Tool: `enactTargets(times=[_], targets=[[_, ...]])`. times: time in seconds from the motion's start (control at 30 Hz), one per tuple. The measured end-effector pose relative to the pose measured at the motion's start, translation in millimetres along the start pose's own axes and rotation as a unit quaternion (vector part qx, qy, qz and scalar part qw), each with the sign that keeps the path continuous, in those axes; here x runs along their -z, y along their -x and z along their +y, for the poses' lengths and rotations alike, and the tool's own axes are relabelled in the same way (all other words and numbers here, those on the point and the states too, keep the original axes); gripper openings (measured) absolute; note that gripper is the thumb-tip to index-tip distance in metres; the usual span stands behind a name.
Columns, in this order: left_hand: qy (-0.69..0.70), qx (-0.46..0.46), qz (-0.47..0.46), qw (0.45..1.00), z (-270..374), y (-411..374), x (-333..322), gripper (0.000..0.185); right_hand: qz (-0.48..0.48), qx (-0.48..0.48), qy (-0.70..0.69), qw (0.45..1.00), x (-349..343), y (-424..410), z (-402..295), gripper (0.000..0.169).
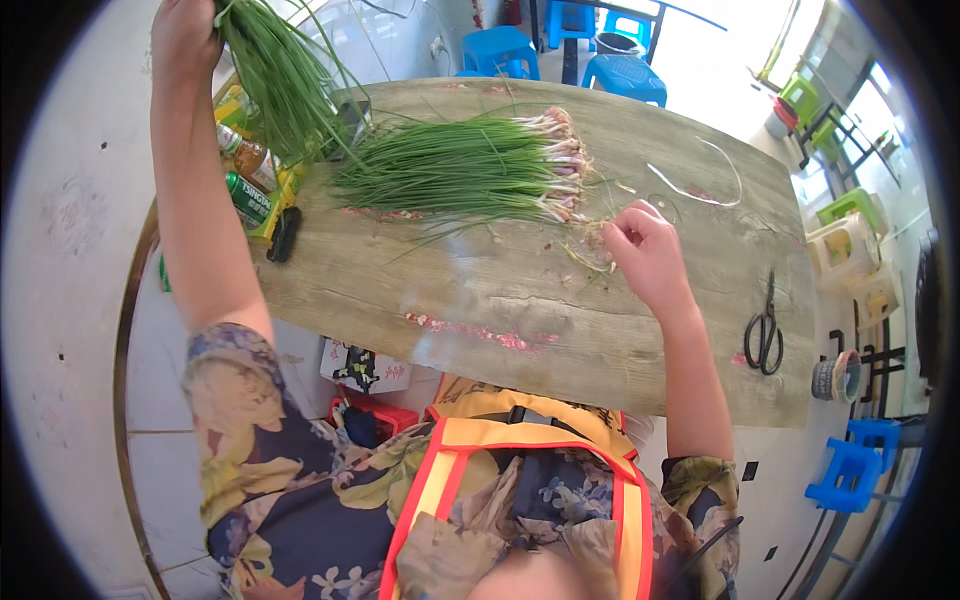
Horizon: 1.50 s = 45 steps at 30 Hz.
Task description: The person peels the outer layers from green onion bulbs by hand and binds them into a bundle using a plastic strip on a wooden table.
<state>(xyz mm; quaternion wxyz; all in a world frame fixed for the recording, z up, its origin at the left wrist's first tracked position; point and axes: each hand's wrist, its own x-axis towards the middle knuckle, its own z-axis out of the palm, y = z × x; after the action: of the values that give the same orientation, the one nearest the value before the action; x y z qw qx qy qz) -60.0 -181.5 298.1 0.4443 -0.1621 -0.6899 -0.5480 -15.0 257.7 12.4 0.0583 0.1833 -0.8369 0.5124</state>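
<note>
At the upper left, my left hand (187,41) is raised and closed around a bunch of long green scallion leaves (274,82). The leaves hang down past the left end of the table; the bunch's other end is out of view. On the wooden table (480,277) lies a larger pile of thin scallions (457,165), green tips to the left, pinkish-white bulbs and roots to the right. Just below the root end is my right hand (649,259), its fingers curled in over loose trimmings (589,255). Whether anything is pinched between those fingertips cannot be seen.
Black-handled scissors (763,330) and a white strip (731,201) lie on the table's right part. A yellow carton with cans and bottles (251,195) stands by its left end, near a black object (283,234). Blue plastic stools (501,51) stand beyond the table.
</note>
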Motion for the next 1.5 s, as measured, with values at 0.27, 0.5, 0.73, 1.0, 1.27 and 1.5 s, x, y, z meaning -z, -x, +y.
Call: enactTargets(times=[0.27,0.5,0.73,1.0,1.27,1.5], targets=[[-0.22,-0.039,-0.181,0.958,15.5,-22.3,-121.5,0.01,0.095,0.208,0.201,0.953,-5.8,15.0,40.9,0.017],[-0.407,-0.365,-0.302,0.781,13.0,0.7,-314.8,0.013,0.113,0.231,0.198,0.946,-12.9,20.7,81.5,0.014],[-0.235,-0.39,-0.482,0.749,-45.9,121.3,-529.8,0.016,0.114,0.187,0.19,0.957,-7.6,24.1,88.8,0.017],[-0.198,-0.297,-0.63,0.69,-70.6,301.0,-620.6,0.019,0.05,0.013,-0.359,0.932,-26.9,19.8,87.9,0.037],[-0.146,-0.112,-0.629,0.755,-83.3,355.8,-655.6,0.036,-0.039,-0.103,-0.546,0.831,-49.5,36.2,125.6,0.048],[-0.226,-0.084,-0.717,0.654,-48.4,334.2,-643.5,0.115,-0.012,-0.199,-0.614,0.764,-28.5,31.7,101.8,0.041]])
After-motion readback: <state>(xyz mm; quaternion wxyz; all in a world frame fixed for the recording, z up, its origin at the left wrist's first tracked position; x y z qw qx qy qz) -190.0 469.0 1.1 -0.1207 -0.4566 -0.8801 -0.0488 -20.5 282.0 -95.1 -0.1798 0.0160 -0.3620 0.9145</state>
